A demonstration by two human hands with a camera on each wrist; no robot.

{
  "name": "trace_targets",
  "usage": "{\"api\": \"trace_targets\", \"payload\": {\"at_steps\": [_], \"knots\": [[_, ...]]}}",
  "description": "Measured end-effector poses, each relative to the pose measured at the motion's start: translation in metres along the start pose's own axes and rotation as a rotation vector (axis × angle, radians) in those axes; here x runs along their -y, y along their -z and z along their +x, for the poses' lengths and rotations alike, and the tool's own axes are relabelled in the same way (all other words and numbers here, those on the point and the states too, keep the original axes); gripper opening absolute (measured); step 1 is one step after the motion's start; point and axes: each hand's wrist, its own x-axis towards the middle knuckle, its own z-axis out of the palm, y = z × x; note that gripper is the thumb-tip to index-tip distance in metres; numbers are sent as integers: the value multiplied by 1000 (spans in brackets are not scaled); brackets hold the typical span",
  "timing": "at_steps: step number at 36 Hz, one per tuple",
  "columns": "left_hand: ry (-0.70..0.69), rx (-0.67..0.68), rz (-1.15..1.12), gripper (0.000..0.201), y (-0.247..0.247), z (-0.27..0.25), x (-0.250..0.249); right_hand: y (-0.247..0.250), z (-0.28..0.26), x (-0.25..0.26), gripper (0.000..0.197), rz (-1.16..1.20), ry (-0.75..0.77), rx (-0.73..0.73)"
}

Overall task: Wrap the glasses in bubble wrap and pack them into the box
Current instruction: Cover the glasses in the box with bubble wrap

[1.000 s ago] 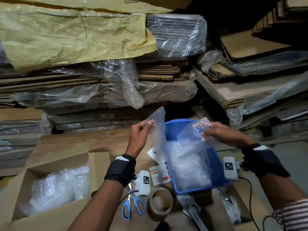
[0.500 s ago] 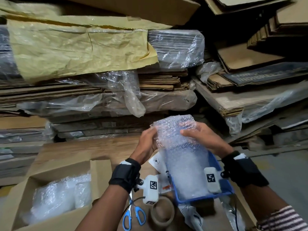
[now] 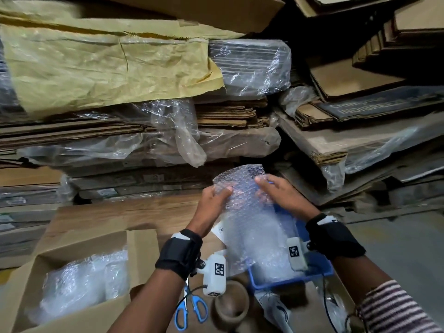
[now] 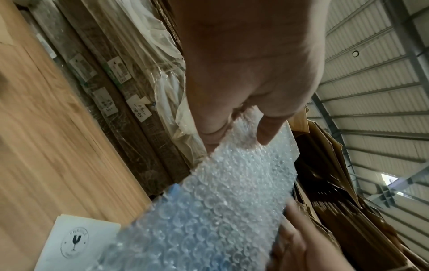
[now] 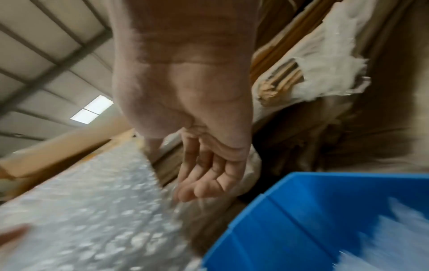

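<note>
Both hands, left hand (image 3: 211, 200) and right hand (image 3: 281, 195), grip bubble wrap (image 3: 247, 212) above blue bin (image 3: 319, 272); box (image 3: 79, 282) at 8 o'clock.

Clear bubble wrap (image 3: 247, 212) stands raised above the blue bin; the open cardboard box (image 3: 141, 248) already holds wrapped bundles (image 3: 79, 284).

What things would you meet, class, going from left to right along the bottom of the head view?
cardboard box with wrapped bundles inside → blue-handled scissors → roll of tape → blue tray → striped sleeve
</note>
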Motion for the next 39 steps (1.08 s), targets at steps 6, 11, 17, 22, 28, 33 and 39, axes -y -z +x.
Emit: {"api": "trace_targets", "payload": {"at_steps": [6,11,17,22,28,33,39], "knots": [[-13,-68,0,16,15,3,1,12,17,-63,20,-161,-409,6],[-73,-104,-3,22,19,6,-8,8,17,-97,39,-694,-547,350],[-100,-86,33,33,19,8,-9,-8,30,-118,98,-871,-625,282],[-79,-67,42,30,18,7,-7,-20,42,-136,134,-988,-679,178],[-64,-50,51,19,21,6,-4,-14,46,-147,92,-970,-589,136],[-34,-63,69,28,25,6,0,2,38,-124,30,-865,-478,224],[-9,-78,50,29,25,3,-4,21,16,-78,43,-501,-344,334]]}}
